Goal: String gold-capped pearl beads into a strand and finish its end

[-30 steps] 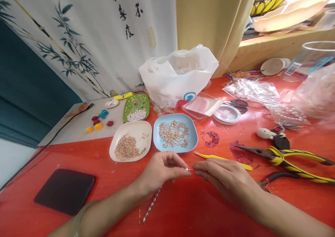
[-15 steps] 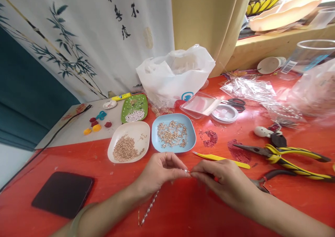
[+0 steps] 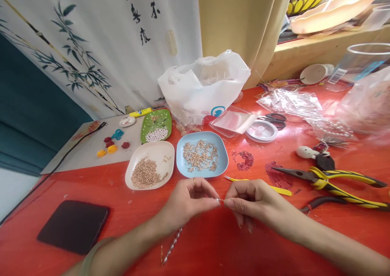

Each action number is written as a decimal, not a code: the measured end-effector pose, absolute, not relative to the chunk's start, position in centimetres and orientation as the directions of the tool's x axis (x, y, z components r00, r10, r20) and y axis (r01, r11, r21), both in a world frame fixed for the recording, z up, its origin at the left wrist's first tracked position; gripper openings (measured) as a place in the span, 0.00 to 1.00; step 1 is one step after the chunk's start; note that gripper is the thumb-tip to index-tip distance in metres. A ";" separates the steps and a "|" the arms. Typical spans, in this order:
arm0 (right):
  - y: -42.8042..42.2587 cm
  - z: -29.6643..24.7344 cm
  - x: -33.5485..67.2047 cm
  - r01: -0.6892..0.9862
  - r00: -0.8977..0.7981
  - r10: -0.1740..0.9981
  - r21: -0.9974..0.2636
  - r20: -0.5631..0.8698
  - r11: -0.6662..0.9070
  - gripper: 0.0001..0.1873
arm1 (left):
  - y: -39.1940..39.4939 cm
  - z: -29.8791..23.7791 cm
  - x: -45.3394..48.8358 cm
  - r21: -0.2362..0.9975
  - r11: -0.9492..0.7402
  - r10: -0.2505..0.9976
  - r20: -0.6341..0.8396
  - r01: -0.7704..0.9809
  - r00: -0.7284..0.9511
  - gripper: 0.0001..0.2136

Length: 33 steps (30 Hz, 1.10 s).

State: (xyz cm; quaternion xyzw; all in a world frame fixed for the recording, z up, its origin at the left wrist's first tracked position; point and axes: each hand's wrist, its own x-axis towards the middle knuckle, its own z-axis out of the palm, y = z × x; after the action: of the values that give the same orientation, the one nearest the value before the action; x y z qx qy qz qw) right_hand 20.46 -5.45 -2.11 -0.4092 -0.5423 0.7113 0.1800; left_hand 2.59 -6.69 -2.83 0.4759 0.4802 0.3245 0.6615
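Observation:
My left hand [image 3: 191,198] pinches one end of a beaded chain [image 3: 173,245] between thumb and forefinger. The chain's silvery beads hang below that wrist, with a thin gold length at the bottom. Fingertip to fingertip with it, my right hand [image 3: 254,201] is closed in a pinch on the same small end, where a bit of gold shows between the hands. Just beyond them sit a blue tray [image 3: 202,173] of gold findings and a cream tray [image 3: 164,150] of small gold beads. Yellow tweezers [image 3: 282,191] lie partly behind my right hand.
Yellow-black long-nose pliers [image 3: 319,177] and dark-handled pliers [image 3: 323,203] lie at right. A green tray [image 3: 157,125], white plastic bag [image 3: 201,93], spool [image 3: 262,130] and scissors [image 3: 276,119] stand farther back. A black phone-like slab [image 3: 73,226] lies at left.
My right hand has shifted slightly and its lower fingers have loosened and dropped into view. More of the gold piece shows between the fingertips. My left hand stays nearly still.

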 end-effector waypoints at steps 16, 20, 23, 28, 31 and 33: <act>-5.6 -2.3 20.2 0.247 -0.613 0.705 -0.934 -0.356 -0.257 0.10 | -7.9 -2.6 3.1 0.914 0.077 0.935 -0.205 0.399 0.289 0.02; -5.7 -2.1 20.2 0.292 -0.618 0.710 -0.937 -0.336 -0.189 0.11 | -7.9 -2.6 3.1 0.913 0.079 0.942 -0.200 0.401 0.270 0.01; -5.7 -2.0 20.3 0.340 -0.620 0.730 -0.937 -0.289 -0.082 0.11 | -7.9 -2.6 3.1 0.913 0.118 0.941 -0.229 0.389 0.250 0.02; -5.8 -2.4 20.4 0.418 -0.617 0.774 -0.892 -0.143 0.169 0.11 | -7.9 -2.9 3.0 0.926 0.154 0.938 -0.246 0.344 0.243 0.04; -6.0 -2.7 20.5 0.440 -0.619 0.783 -0.852 -0.060 0.282 0.10 | -8.0 -3.1 2.9 0.929 0.130 0.943 -0.224 0.347 0.247 0.04; -6.0 -2.9 20.6 0.446 -0.624 0.781 -0.827 -0.013 0.342 0.10 | -8.1 -3.2 2.8 0.929 0.116 0.948 -0.210 0.351 0.240 0.05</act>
State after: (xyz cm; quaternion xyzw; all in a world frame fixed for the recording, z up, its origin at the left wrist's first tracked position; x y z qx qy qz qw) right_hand 20.57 -6.05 -2.88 -0.3860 -0.7951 0.4240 0.1977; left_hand 2.84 -8.06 -3.17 0.5976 0.5434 0.2909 0.5128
